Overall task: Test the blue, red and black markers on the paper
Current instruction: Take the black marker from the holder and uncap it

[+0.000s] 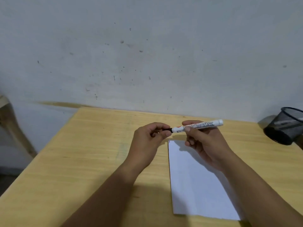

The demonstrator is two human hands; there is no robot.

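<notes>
A white marker (201, 125) with black lettering lies level in the air above the table, a little beyond the top edge of the white paper (195, 182). My right hand (201, 141) grips its barrel near the middle. My left hand (150, 135) pinches the dark cap (167, 129) at the marker's left end; the cap still touches the barrel. The paper lies flat on the wooden table (85, 161), under my right forearm, with a small red mark at its top left corner. No other markers are visible.
A black mesh pen holder (285, 126) stands at the table's far right edge, close to the wall. The grey, marked wall runs along the table's back edge. A wooden piece of furniture (9, 122) shows at the far left, off the table.
</notes>
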